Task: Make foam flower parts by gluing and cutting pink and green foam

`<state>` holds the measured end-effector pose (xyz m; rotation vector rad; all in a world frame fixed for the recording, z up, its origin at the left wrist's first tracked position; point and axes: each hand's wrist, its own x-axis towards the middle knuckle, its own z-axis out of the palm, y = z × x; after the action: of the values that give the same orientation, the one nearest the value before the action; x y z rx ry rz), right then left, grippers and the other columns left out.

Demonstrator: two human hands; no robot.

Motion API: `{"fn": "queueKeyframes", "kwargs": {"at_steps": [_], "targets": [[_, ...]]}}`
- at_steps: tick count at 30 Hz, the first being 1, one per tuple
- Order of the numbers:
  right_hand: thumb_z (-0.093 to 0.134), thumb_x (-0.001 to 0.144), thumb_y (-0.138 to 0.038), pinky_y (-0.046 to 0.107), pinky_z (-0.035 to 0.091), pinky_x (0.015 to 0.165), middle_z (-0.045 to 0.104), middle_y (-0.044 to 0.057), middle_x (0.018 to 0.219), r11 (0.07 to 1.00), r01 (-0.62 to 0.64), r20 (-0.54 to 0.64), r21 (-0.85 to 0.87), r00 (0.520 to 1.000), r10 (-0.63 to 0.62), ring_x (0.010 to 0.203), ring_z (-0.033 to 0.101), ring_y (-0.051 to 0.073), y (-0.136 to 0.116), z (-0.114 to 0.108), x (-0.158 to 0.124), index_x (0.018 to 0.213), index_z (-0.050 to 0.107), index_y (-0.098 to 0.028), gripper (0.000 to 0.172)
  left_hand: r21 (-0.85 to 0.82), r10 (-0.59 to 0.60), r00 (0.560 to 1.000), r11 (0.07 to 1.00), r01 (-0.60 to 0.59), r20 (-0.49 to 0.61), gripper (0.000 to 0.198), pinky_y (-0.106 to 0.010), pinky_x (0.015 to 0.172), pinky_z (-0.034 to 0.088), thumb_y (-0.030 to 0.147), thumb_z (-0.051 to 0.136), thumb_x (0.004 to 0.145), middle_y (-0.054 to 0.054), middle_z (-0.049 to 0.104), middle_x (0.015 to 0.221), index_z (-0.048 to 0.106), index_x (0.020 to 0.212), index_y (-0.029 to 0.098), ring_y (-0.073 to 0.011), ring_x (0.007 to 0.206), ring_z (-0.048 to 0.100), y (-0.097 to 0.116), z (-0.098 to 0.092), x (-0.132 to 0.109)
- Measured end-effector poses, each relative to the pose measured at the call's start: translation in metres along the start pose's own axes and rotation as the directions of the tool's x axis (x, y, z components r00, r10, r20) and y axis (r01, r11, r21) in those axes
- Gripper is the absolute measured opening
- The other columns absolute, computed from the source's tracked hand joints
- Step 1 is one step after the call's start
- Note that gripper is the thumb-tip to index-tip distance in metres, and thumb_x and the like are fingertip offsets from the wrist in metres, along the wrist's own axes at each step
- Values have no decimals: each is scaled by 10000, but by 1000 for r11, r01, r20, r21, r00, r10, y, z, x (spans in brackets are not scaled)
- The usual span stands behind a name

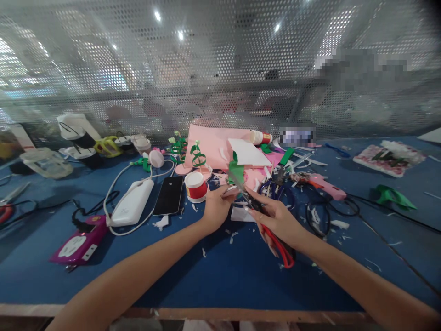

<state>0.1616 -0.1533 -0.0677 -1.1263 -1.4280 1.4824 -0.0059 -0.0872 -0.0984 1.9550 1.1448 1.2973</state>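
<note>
My left hand (217,210) is closed, pinching a small flat pale piece (231,191) that looks like paper or card. Wrapped in my right hand (277,221) are scissors (284,255) with red handles, their blades pointing up and left beside that piece. Whether the blades touch it, I cannot tell. Below both hands a white scrap of paper (243,214) lies on the blue table. A red and white paper cup (196,187) stands just left of my left hand. Green paper (236,172) shows behind the blades.
A phone (168,196), a white power bank (132,202) and a purple power socket (81,241) lie to the left, with cables. Pink sheets (210,145) and scraps are piled behind. At right lie a pink glue gun (325,186) and its cord. A perforated metal screen (206,69) stands behind.
</note>
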Motion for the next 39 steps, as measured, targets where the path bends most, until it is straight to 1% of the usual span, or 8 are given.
{"fn": "queueKeyframes", "kwargs": {"at_steps": [2, 7, 9, 16, 24, 31, 34, 39], "targets": [[558, 824, -321, 201, 428, 286, 501, -90, 445, 1000, 9, -3, 3, 1000, -9, 278, 493, 105, 1, 2, -1, 1441, 244, -253, 696, 26, -5, 1000, 1000, 6, -11, 122, -204, 589, 446, 145, 575, 767, 4, 681, 702, 691, 802, 155, -122, 647, 588, 0, 0, 0], [555, 821, -354, 228, 442, 259, 509, -86, 447, 1000, 15, -79, -3, 997, -15, 282, 498, 122, 2, 0, 0, 1453, 196, -268, 732, -43, -2, 1000, 999, 2, -3, 229, -214, 652, 476, 130, 576, 765, -15, 712, 861, 694, 950, 195, -131, 749, 624, 6, 0, 0], [552, 821, -358, 236, 445, 251, 515, -85, 454, 1000, 14, -90, -7, 996, -14, 285, 501, 125, 2, 0, 0, 1455, 180, -278, 740, -52, -15, 1000, 999, 15, 5, 237, -217, 666, 483, 128, 572, 766, -15, 715, 864, 695, 956, 198, -132, 756, 628, 7, 0, 0], [552, 826, -342, 242, 457, 264, 514, -78, 443, 999, 5, -47, -34, 999, -7, 285, 504, 129, 1, -1, -1, 1458, 180, -252, 739, -59, -17, 1000, 998, 18, 12, 189, -235, 688, 497, 159, 580, 773, -16, 716, 862, 699, 917, 187, -144, 777, 636, 5, 0, 0], [542, 838, -314, 220, 440, 283, 511, -81, 439, 997, 25, -29, -71, 999, -28, 283, 508, 121, -1, -2, -2, 1437, 260, -258, 664, 26, 65, 996, 997, -67, 68, 175, -226, 672, 491, 146, 570, 788, -12, 718, 825, 700, 896, 191, -128, 729, 632, 1, 0, -2], [548, 828, -314, 228, 441, 290, 503, -85, 445, 997, 48, -29, -59, 998, -50, 281, 505, 119, 2, -2, 0, 1429, 281, -256, 661, -42, -7, 1000, 999, 8, 24, 179, -210, 640, 483, 115, 591, 753, -3, 710, 813, 701, 878, 180, -128, 717, 621, 2, 0, -1], [553, 823, -321, 230, 440, 286, 497, -86, 440, 997, 40, -31, -63, 999, -42, 281, 507, 125, 1, -1, -1, 1431, 278, -249, 672, -19, 11, 1000, 1000, -11, 20, 172, -211, 645, 479, 133, 580, 768, -8, 709, 813, 700, 883, 178, -126, 714, 618, 1, 0, -1], [545, 828, -326, 230, 438, 286, 499, -83, 444, 997, 44, -30, -70, 999, -46, 278, 502, 122, 0, -1, -2, 1432, 275, -237, 668, 45, 50, 996, 998, -53, 70, 199, -218, 653, 468, 107, 565, 768, -9, 708, 803, 695, 893, 191, -119, 695, 609, 0, 0, -3]]}}
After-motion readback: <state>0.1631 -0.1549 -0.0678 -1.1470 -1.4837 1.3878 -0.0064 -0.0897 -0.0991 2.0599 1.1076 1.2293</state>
